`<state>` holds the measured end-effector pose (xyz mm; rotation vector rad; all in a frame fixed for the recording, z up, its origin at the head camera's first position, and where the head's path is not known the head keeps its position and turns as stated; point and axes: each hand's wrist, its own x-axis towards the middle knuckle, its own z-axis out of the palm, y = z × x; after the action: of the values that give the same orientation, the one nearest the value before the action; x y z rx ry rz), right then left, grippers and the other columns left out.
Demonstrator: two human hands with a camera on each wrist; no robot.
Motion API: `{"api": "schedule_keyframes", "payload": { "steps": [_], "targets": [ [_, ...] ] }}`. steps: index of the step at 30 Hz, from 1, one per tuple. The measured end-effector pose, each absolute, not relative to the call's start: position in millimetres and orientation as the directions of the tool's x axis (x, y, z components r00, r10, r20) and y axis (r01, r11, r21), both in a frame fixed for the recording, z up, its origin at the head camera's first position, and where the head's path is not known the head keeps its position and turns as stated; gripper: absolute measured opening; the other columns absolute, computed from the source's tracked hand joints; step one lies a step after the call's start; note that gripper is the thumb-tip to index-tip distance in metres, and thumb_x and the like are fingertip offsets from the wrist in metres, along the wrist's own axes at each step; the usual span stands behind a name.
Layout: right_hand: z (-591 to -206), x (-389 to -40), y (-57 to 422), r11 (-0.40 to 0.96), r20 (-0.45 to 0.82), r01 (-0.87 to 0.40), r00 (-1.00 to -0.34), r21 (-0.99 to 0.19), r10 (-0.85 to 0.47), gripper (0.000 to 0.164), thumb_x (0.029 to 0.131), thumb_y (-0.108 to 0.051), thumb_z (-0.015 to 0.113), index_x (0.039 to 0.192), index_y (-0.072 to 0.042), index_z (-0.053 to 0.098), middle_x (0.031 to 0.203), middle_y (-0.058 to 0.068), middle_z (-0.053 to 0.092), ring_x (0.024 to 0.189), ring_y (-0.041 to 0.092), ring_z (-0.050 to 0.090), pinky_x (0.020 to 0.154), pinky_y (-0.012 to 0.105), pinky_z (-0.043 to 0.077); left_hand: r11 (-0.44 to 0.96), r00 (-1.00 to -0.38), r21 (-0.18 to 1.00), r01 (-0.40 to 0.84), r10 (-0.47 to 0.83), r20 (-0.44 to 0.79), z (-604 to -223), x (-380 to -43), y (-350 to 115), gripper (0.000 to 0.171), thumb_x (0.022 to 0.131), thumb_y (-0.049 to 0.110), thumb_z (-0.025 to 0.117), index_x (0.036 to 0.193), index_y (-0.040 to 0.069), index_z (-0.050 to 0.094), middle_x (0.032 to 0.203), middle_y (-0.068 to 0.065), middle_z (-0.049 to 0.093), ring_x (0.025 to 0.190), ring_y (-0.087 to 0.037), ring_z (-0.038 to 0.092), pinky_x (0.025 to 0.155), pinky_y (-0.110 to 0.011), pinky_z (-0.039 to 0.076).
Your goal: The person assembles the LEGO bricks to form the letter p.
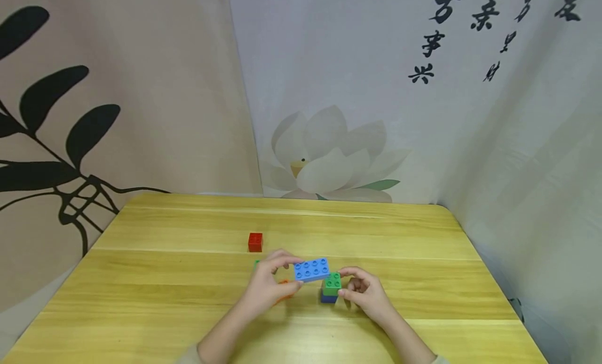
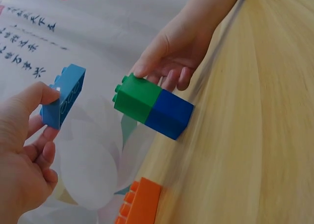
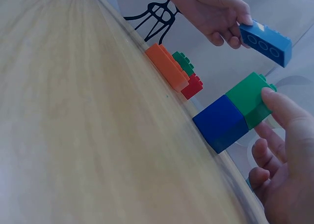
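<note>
My left hand point(image 1: 266, 286) pinches a long light-blue building brick point(image 1: 312, 270) by its left end, holding it above the table. Its studs face up in the head view; hollow rings show underneath in the left wrist view point(image 2: 67, 97). Just to the right, a square green brick point(image 1: 332, 283) sits on top of a dark-blue brick point(image 1: 328, 298), making a small upright stack on the table. My right hand point(image 1: 368, 296) grips the green brick between thumb and fingers, as the right wrist view also shows. The light-blue brick is apart from the stack.
An orange brick point(image 3: 168, 68) lies on the table point(image 1: 188, 301), partly hidden by my left hand in the head view. Behind it are another green brick point(image 3: 183, 63) and a red brick point(image 1: 255, 242). A printed curtain point(image 1: 329, 66) hangs beyond the table's far edge.
</note>
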<state>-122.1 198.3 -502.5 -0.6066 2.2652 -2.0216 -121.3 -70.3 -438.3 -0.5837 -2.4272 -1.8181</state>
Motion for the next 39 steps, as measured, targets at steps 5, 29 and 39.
{"api": "schedule_keyframes", "payload": {
  "steps": [5, 29, 39],
  "targets": [
    [-502.5, -122.0, 198.1, 0.081, 0.225, -0.264, -0.920, -0.961, -0.322, 0.036, 0.081, 0.000, 0.073, 0.116, 0.000, 0.061, 0.106, 0.007, 0.061, 0.066, 0.008, 0.052, 0.051, 0.017, 0.040, 0.226, -0.929, 0.924, 0.308, 0.281, 0.241, -437.4, -122.6, -63.5, 0.037, 0.069, 0.002, 0.079, 0.103, 0.016, 0.073, 0.094, 0.009, 0.062, 0.093, -0.025, 0.049, 0.081, -0.047, 0.042],
    [-502.5, -120.9, 198.1, 0.086, 0.241, -0.284, -0.913, -0.955, -0.330, 0.037, 0.083, 0.001, 0.071, 0.118, 0.001, 0.061, 0.094, 0.005, 0.064, 0.070, 0.012, 0.051, 0.060, 0.022, 0.045, 0.193, -0.887, 0.914, 0.358, 0.377, 0.268, -445.4, -129.4, -31.1, 0.038, 0.070, 0.006, 0.079, 0.107, 0.013, 0.071, 0.099, 0.008, 0.061, 0.096, -0.035, 0.051, 0.082, -0.052, 0.042],
    [-503.6, -121.5, 197.6, 0.051, 0.272, -0.306, -0.901, -0.951, -0.339, 0.035, 0.084, 0.001, 0.070, 0.117, 0.003, 0.060, 0.089, 0.022, 0.058, 0.073, 0.010, 0.051, 0.063, 0.023, 0.047, 0.187, -0.873, 0.911, 0.367, 0.406, 0.269, -451.1, -133.1, -24.8, 0.038, 0.072, 0.006, 0.080, 0.109, 0.013, 0.071, 0.100, 0.008, 0.061, 0.097, -0.033, 0.051, 0.083, -0.050, 0.043]
  ]
}}
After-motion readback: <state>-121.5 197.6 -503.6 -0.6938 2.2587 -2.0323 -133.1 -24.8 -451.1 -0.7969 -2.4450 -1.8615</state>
